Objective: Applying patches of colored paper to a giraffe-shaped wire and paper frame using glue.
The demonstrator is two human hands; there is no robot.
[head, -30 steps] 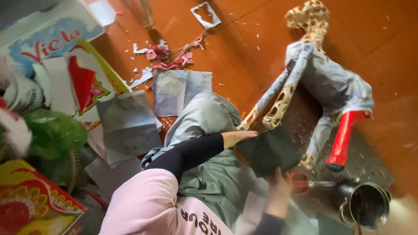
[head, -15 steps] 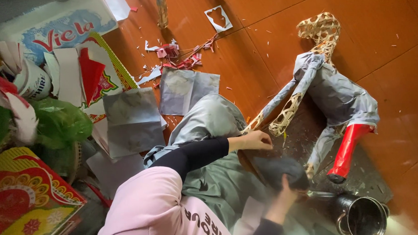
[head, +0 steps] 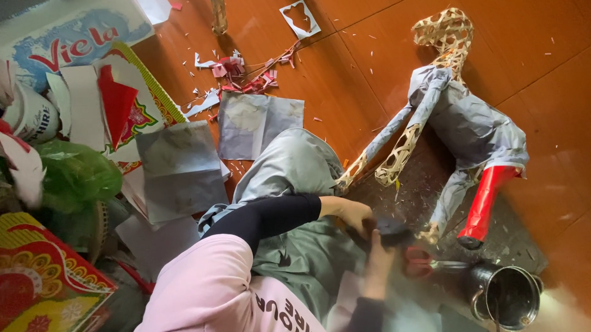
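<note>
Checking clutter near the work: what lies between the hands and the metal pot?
In the head view, red-handled scissors lie on the floor between the hands, which meet on a dark scrap, and the metal pot.

Soft daylight, sheen on the wooden floor [head: 560,83], motion blur on both hands [head: 365,237].

There was only one camera, worn on the person's head. It looked almost straight down, past a pink top, at the wooden floor [head: 391,64]. It sat close to the hands and lap in the bottom middle. Farther out it took in paper piles on one side and a woven figure [head: 464,119] on the other.
</note>
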